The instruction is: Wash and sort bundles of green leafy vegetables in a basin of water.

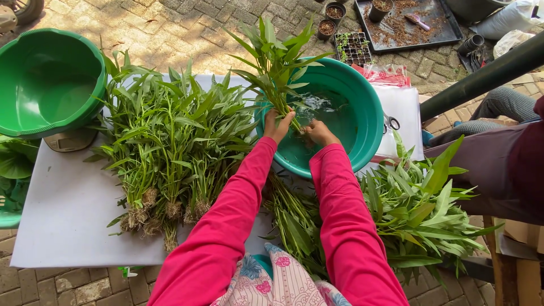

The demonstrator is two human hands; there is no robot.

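Left fingers: we are seeing the left hand (277, 126) curled tight around the stems of a bunch of leafy greens (276, 62), holding it upright over the basin.
Right fingers: we are seeing the right hand (320, 134) bent closed low at the same stems, near the root end; whether it is truly gripping or only rubbing them we cannot tell.
Held bunch: its leaves are fanning up and away from us, while its lower end is dipping toward the water.
Basin: a round teal tub (368, 119) is holding clear water that is splashing white beside the two hands.
Sleeves: both arms are wearing bright pink sleeves, reaching out from a flowered cloth at the bottom edge.
Pile at left: a big heap of greens with roots (170, 153) is lying on the pale sheet (62, 215), roots pointing toward us.
Pile at right: another heap of leaves (425, 215) is lying just beside the tub, on the right arm's side.
Between the arms: more stems (292, 224) are lying below the tub's rim.
Green bowl: an empty green tub (51, 79) is sitting at the far left corner, on a scale-like base.
Packages: clear bags with red print (388, 75) are lying flat behind the tub, on a white board, with scissors (391, 122) near its edge.
Farther off: a black tray of soil (408, 25), small pots and a seedling tray (352, 48) are resting on the brick paving.
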